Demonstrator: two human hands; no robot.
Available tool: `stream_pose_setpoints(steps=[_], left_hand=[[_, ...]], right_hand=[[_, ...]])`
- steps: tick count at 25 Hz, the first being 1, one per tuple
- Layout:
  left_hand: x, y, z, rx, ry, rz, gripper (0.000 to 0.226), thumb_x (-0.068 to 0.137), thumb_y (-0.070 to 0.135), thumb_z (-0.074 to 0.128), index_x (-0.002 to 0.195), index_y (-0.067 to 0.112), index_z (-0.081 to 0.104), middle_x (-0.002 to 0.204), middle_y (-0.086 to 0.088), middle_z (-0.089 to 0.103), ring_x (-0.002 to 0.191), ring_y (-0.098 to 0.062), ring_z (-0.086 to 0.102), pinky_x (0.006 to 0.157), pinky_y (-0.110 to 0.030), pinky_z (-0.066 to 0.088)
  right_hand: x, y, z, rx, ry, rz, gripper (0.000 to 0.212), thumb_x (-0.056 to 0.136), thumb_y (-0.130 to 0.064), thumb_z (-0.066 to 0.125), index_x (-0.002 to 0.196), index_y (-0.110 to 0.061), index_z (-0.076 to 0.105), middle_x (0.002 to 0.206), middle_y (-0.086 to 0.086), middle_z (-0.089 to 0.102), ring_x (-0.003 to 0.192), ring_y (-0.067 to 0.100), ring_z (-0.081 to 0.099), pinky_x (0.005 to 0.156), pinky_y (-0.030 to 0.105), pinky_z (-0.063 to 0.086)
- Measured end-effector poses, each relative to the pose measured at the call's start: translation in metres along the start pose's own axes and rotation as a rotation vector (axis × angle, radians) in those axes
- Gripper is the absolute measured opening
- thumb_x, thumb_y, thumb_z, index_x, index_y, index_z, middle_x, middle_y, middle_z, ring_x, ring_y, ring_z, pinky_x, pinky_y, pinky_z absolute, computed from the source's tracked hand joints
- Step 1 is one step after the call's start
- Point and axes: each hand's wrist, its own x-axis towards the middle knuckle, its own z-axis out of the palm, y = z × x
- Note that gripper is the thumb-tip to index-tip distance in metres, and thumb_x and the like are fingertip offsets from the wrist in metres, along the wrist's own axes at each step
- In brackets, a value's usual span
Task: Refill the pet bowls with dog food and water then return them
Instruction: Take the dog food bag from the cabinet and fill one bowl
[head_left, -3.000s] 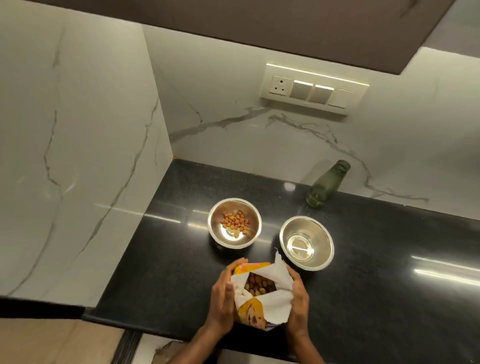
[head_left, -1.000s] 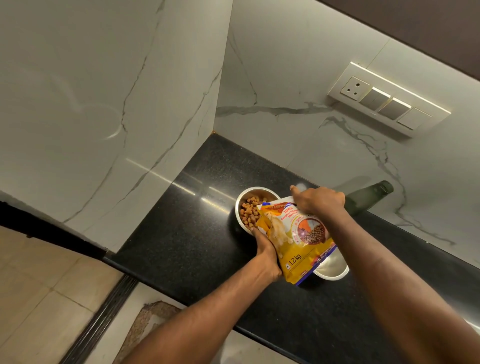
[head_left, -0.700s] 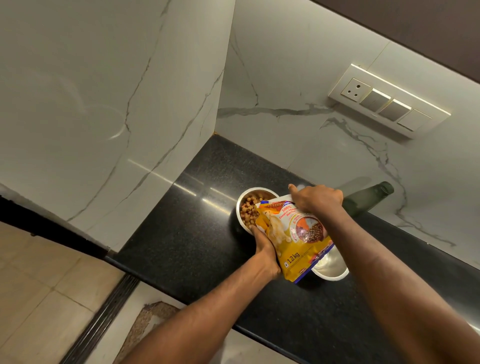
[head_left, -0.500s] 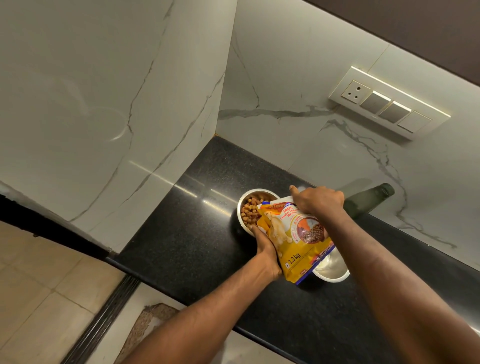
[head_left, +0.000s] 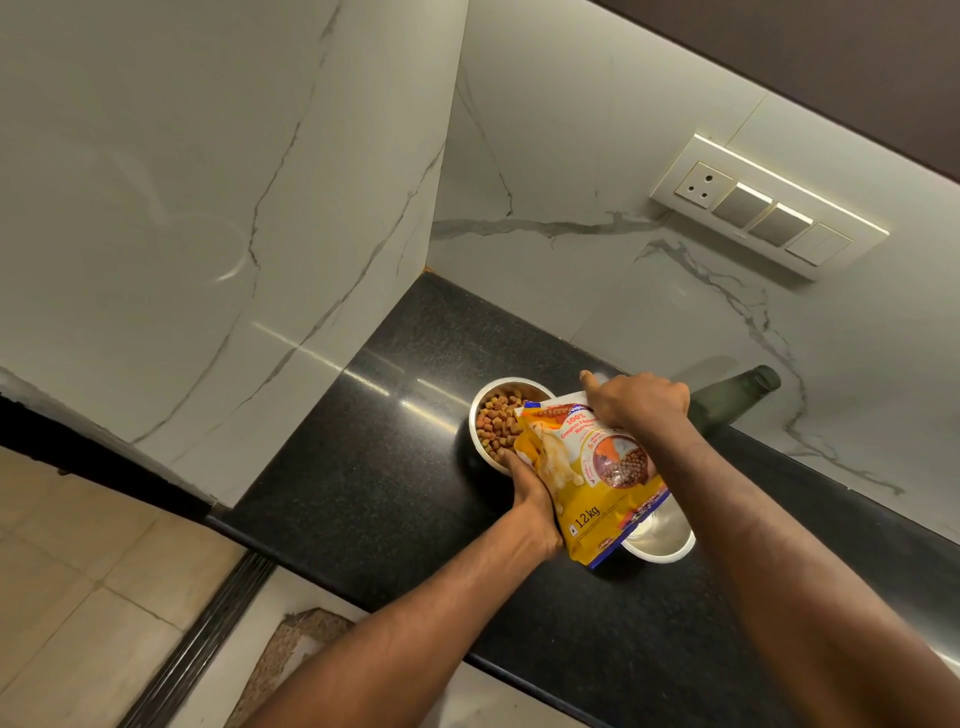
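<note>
Bag (head_left: 592, 478) tilted, mouth toward kibble bowl (head_left: 485, 441) (upper-left); left hand (head_left: 532, 501), right hand (head_left: 636, 400) both gripping it.

Three seconds ago the bag (head_left: 587, 473) stands upright between both hands; now it is tipped over the bowl (head_left: 501, 421) beyond the left hand (head_left: 530, 506), right hand (head_left: 636, 400) on top. The kibble (head_left: 496, 423) heap is larger.
</note>
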Motion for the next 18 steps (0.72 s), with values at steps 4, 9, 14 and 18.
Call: stream_pose_setpoints(steps=[4,9,14,18], left_hand=[[0.005,0.001,-0.002,0.019,0.005,0.008,0.109,0.083,0.099,0.011,0.128,0.024,0.076,0.126,-0.022,0.079,0.12,-0.045,0.072,0.103,-0.062,0.058],[0.012,0.001,-0.007,0.066,0.002,0.013,0.106,0.085,0.098,0.015,0.129,0.023,0.075,0.124,-0.021,0.079,0.119,-0.043,0.072,0.096,-0.059,0.06],[0.022,0.004,-0.015,0.172,-0.01,0.091,0.103,0.085,0.097,0.018,0.139,0.028,0.071,0.128,-0.018,0.079,0.121,-0.041,0.073,0.105,-0.061,0.057],[0.03,-0.003,-0.024,0.219,-0.042,0.123,0.101,0.085,0.098,0.019,0.137,0.03,0.072,0.124,-0.016,0.081,0.12,-0.04,0.074,0.107,-0.063,0.056]], right_hand=[[-0.003,0.001,-0.002,0.024,0.013,-0.008,0.081,0.105,-0.078,0.025,0.082,-0.018,0.074,0.081,0.002,0.07,0.069,0.018,0.059,0.086,0.04,0.044],[-0.007,0.013,0.008,0.075,0.05,-0.019,0.083,0.106,-0.078,0.02,0.101,-0.018,0.076,0.087,0.004,0.066,0.09,0.024,0.061,0.102,0.045,0.046],[-0.02,0.043,0.041,0.275,0.101,0.042,0.077,0.107,-0.074,0.021,0.103,-0.014,0.068,0.096,0.006,0.066,0.087,0.025,0.059,0.086,0.046,0.037],[-0.034,0.052,0.062,0.409,0.077,0.074,0.076,0.107,-0.074,0.022,0.11,-0.015,0.07,0.097,0.007,0.067,0.091,0.028,0.065,0.091,0.049,0.041]])
